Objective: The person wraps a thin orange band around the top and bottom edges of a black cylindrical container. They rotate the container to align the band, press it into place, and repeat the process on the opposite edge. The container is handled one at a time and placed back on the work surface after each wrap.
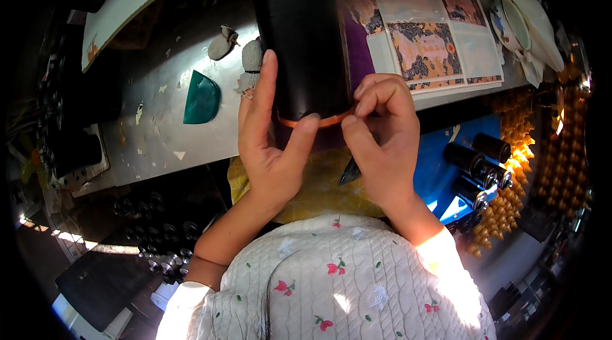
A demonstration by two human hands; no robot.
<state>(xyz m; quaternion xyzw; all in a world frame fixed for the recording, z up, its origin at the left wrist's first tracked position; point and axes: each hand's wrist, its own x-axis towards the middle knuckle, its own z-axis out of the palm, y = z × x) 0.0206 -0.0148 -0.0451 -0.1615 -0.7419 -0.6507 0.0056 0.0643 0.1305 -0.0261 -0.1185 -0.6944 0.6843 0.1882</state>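
A large black cylinder (298, 34) lies lengthwise before me, with a thin orange strip (328, 121) around its near rim. Along its left side, my left hand (271, 142) rests with the fingers stretched out and the thumb pressed on the strip, gripping the near end. My right hand (386, 130) is closed in a pinch at the strip's right end. From under that hand pokes a dark pointed tool (350, 173); its other end is hidden. Left of the cylinder are a green flat scraper-like piece (201, 99) and grey lumps (220, 46).
Printed decal sheets (426, 50) lie on the metal table (172, 139) at the right, near a white round vessel (513, 21). Small black cylinders (464, 158) stand on a blue board (433, 142). Rows of gold pieces (500, 212) fill the far right. A yellow cloth (319, 196) covers my lap.
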